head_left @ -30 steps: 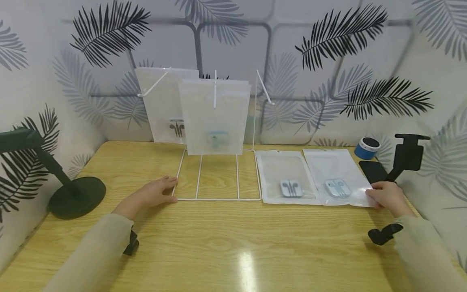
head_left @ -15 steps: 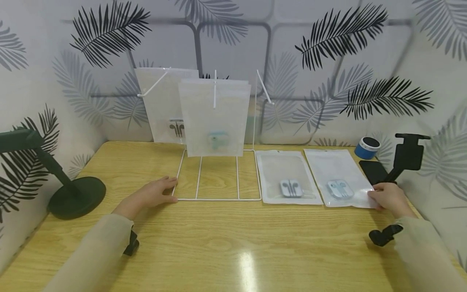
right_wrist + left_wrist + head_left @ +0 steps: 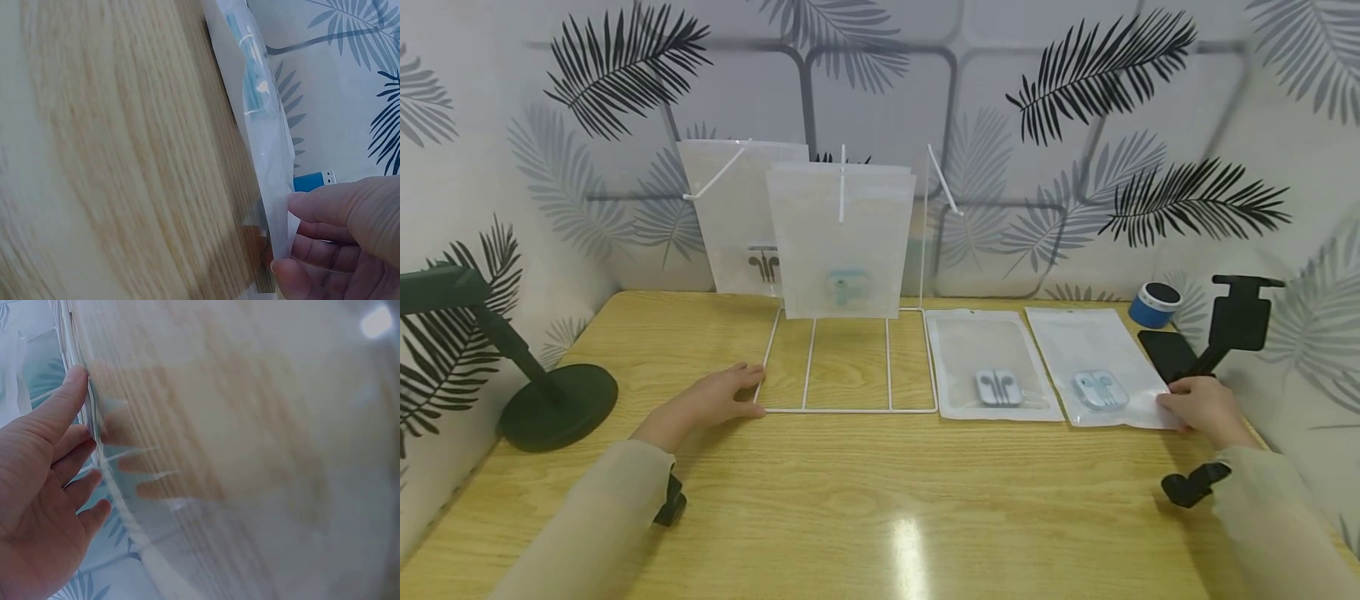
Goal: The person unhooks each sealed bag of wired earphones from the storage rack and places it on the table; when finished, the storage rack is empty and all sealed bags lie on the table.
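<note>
Near the right edge of the bench (image 3: 1015, 508) the right hand (image 3: 1208, 408) pinches the lower corner of a white pouch (image 3: 1090, 348), which could sag and slip if lifted by that corner alone; the left hand (image 3: 711, 398), fingers relaxed, touches the front-left corner of the wire rack (image 3: 850, 410).
</note>
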The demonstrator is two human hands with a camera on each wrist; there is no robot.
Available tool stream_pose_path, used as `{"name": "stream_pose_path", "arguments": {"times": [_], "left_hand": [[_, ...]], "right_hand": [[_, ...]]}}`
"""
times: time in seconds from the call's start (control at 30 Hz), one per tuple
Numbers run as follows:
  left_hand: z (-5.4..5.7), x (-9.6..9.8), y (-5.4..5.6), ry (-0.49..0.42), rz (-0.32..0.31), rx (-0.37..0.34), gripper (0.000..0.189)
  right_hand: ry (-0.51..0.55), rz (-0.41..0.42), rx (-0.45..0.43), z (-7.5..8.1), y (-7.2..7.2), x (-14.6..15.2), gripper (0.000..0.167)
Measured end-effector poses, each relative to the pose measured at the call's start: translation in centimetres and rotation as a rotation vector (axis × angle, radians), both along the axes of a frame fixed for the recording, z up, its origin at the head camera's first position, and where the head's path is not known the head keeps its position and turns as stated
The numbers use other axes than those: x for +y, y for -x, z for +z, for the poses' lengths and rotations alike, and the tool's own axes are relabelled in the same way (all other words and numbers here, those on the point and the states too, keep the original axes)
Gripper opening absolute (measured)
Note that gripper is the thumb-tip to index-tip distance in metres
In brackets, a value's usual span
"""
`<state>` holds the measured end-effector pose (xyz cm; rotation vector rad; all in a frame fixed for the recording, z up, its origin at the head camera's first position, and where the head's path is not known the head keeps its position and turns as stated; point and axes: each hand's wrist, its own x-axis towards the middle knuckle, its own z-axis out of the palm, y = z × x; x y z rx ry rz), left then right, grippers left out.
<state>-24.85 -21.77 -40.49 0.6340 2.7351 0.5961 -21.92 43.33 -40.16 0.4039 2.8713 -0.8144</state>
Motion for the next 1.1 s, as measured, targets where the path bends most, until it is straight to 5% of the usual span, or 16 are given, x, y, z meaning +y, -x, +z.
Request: {"name": "stream_pose_path", "arguments": {"times": [0.5, 1.1], "left_hand": [[-0.1, -0.1, 0.1, 0.003, -0.01, 0.008, 0.073], [-0.5, -0.2, 0.3, -0.009, -0.005, 0.005, 0.074]], "right_hand": [[0.001, 0.062, 0.061, 0.6, -0.9, 0.8, 0.038], [-0.047, 0.21, 0.216, 7.2, -1.2, -5.4, 0.051]]}}
